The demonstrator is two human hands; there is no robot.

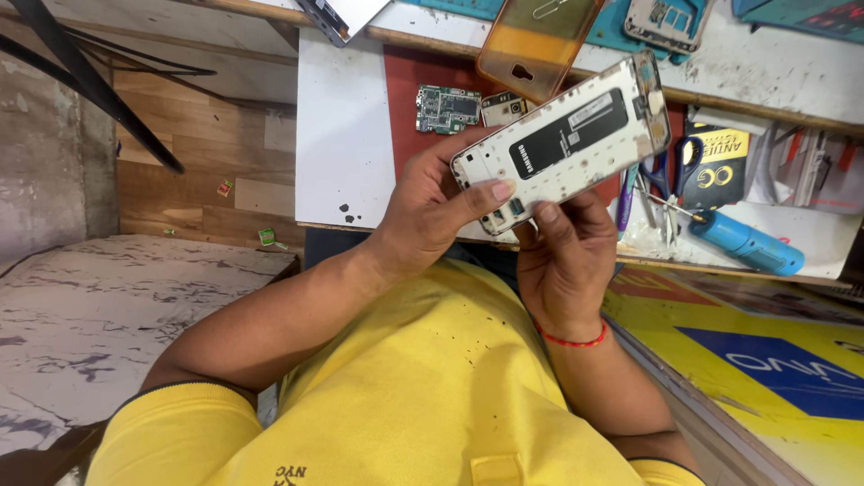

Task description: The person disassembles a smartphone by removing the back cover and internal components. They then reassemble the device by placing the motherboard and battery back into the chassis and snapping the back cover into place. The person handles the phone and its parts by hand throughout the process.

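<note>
Hands are holding an opened phone frame (562, 139) above the edge of the workbench (342, 135). Its long axis is running diagonally, from the lower left near the person's chest up to the upper right, and the open back with the black battery is facing the camera. The left hand (432, 211) is gripping the lower left end, with the thumb lying across the frame. The right hand (565, 261) is closing around the bottom edge from below. On the bench, a green circuit board (447, 108) is lying on a red mat (423, 99), near an orange transparent cover (538, 40). A blue screwdriver (745, 243) is lying to the right. Wooden flooring (198, 153) is showing on the left.
</note>
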